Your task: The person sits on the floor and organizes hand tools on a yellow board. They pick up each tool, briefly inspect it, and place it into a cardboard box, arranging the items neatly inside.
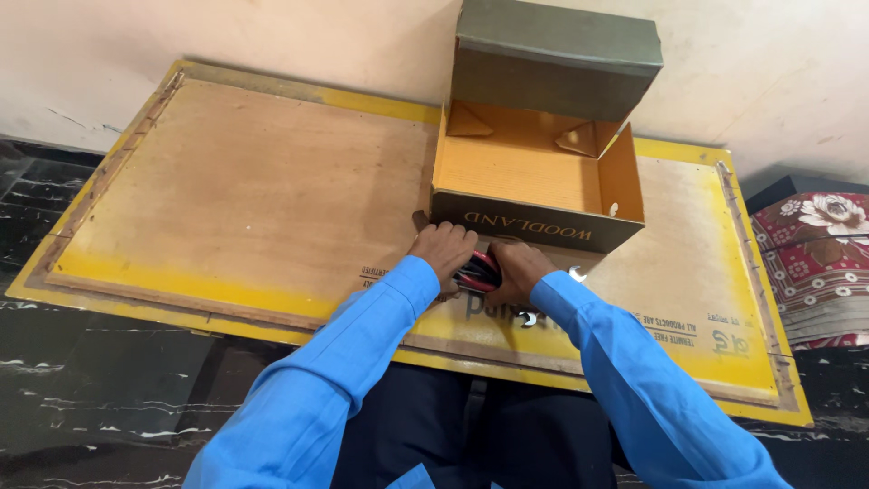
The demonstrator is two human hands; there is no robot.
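My left hand (pixel 444 250) and my right hand (pixel 516 272) are closed together on a bundle of red and black tools or handles (pixel 476 271), just in front of an open cardboard box (pixel 525 172). The box is olive outside and orange inside, appears empty, and its lid (pixel 557 54) stands up against the wall. Both hands rest over a yellow-edged plywood board (pixel 253 190). What exactly the bundle is stays mostly hidden by my fingers. Small shiny metal pieces (pixel 529 319) lie on the board beside my right hand.
The board lies on a dark marble floor (pixel 109 389) against a pale wall (pixel 272 27). A red floral cloth (pixel 815 263) lies at the right edge. My blue sleeves and dark trousers fill the lower middle.
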